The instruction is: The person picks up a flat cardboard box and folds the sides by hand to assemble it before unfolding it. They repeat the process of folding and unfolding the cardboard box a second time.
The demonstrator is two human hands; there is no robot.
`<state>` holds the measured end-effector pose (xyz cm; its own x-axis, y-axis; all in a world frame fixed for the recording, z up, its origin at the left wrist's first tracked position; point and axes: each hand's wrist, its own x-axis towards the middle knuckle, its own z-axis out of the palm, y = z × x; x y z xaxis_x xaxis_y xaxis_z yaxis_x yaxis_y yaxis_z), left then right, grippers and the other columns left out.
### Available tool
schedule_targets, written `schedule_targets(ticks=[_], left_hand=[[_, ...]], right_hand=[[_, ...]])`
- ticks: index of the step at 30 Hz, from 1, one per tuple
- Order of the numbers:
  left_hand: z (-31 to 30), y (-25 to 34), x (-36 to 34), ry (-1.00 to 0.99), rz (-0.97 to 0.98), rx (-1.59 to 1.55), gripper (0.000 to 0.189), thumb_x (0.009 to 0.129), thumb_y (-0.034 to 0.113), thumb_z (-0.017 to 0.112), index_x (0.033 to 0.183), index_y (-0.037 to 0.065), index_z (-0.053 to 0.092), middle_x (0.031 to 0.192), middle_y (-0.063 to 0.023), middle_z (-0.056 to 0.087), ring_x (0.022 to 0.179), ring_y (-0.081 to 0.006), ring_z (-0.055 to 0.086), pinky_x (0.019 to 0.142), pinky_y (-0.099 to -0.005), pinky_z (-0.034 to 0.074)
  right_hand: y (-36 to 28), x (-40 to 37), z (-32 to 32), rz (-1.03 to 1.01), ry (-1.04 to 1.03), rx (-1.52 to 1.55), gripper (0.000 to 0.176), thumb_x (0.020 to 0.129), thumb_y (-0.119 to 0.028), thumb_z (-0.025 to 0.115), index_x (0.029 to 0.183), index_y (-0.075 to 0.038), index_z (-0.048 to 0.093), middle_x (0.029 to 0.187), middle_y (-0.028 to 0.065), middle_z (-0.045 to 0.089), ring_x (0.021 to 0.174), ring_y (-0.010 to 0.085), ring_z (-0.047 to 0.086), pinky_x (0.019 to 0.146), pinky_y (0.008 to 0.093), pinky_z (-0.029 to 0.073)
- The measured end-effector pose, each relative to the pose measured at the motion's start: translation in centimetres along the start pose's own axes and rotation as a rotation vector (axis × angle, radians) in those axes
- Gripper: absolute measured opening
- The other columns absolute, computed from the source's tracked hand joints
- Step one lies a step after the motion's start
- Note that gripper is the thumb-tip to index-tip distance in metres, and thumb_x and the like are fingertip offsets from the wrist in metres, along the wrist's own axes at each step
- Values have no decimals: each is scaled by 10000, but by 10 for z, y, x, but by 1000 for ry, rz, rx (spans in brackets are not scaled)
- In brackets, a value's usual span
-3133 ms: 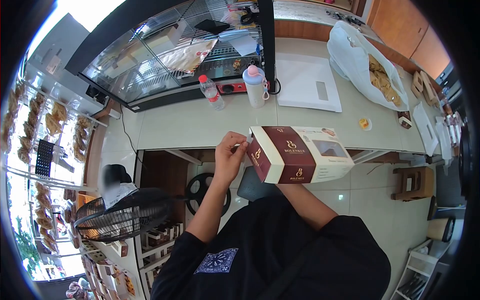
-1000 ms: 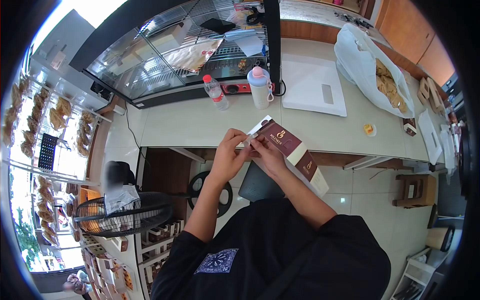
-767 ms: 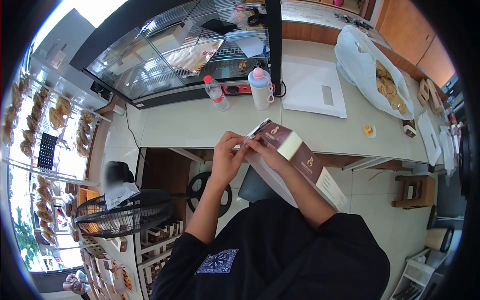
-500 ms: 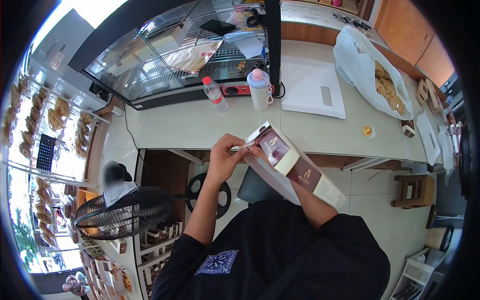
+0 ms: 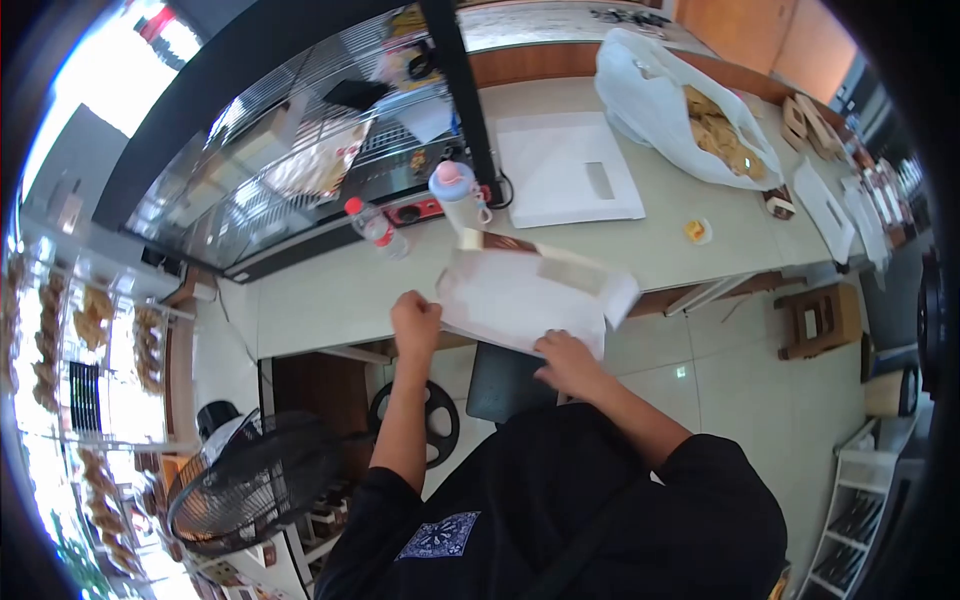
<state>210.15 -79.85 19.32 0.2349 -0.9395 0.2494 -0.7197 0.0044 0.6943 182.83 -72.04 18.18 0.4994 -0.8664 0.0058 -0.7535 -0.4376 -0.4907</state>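
A cardboard box (image 5: 525, 300) is held in front of me with its white inside facing up. Its far wall shows brown and cream print, and a flap sticks out at the right end. It is slightly blurred by motion. My left hand (image 5: 415, 325) has its fingers closed at the box's near left corner. On the near edge, toward the right, my right hand (image 5: 570, 362) pinches the cardboard, the fingers over the inner face. The box's far side overlaps the counter's front part.
Behind the box stand a pink-lidded bottle (image 5: 457, 195) and a red-capped plastic bottle (image 5: 378, 230). A glass display case (image 5: 300, 150) is at the back left. White flat cardboard (image 5: 560, 165), a plastic bag (image 5: 685, 120) and a small pastry (image 5: 697, 231) lie on the counter. A fan (image 5: 255, 490) stands left.
The box has turned from its printed side to its open white inside and moved farther over the counter. My hands have spread apart along its near edge. The view has shifted right.
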Motion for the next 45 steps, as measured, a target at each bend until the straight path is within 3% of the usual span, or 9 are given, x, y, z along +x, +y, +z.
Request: schedule_targets(ticks=[6,12,17,21,26,28,34,40,45], left_hand=[[18,20,3,-337,-463,-918,516,934,479,395,966,-13,547,891,-123,595,755,-245,640,621,-337,525],[102,42,-46,-887,-1059,-1427,704,899,648,312,1262,65,466,1118,-40,579,940,-222,614,830,-415,486],[96,88,-1,-806,-727,-1606,613,893,520,462,1269,35,456,1021,-93,611,906,-214,621,727,-320,519],[84,77,24,-984,-616,-1676,519,882,453,512,1182,29,502,945,-91,617,828,-212,620,701,-323,520],[69,109,-9,-783,-182,-978,460,766,263,689,1099,-2,513,841,-42,577,742,-125,566,678,-267,484],[77,92,-13,-815,14,-835,399,728,83,733,1039,5,495,881,-70,605,815,-135,583,712,-276,489],[109,4,-95,-1056,256,-163,553,721,305,792,1043,-48,514,922,-110,620,841,-176,593,747,-305,489],[118,3,-182,-1682,-649,-350,634,812,379,696,1176,-104,504,1074,-171,604,940,-227,607,798,-335,491],[149,30,-202,-1805,-476,-142,633,835,424,654,1178,-91,522,1069,-166,614,962,-224,604,830,-330,474]], right_hand=[[47,-21,-61,66,465,120,244,860,-266,619,806,-29,598,709,89,602,671,242,596,615,366,457],[43,-3,-29,496,726,1737,502,989,-424,333,1131,10,542,1033,55,595,934,166,554,811,328,466],[49,-13,18,268,698,1368,520,987,-422,317,1269,-10,464,1180,119,557,1062,228,536,949,358,422],[142,-65,-37,-77,573,2227,534,933,-461,399,1151,-3,564,1138,113,599,1062,215,555,918,336,427],[122,-140,-161,187,213,1417,625,785,-421,664,1225,-15,485,1206,105,552,1060,181,543,920,313,417],[115,-159,-151,341,308,960,601,750,-365,723,1185,-22,491,1153,98,563,1028,161,540,895,308,421],[52,-246,-27,918,538,568,651,703,-403,765,1125,-6,469,946,152,598,886,233,588,785,359,469],[-48,-344,84,1558,418,986,768,781,-513,641,1183,110,443,1041,268,591,930,318,620,738,405,514],[-79,-379,128,1801,844,1115,796,764,-514,656,1115,178,477,968,271,604,825,310,645,645,400,530]])
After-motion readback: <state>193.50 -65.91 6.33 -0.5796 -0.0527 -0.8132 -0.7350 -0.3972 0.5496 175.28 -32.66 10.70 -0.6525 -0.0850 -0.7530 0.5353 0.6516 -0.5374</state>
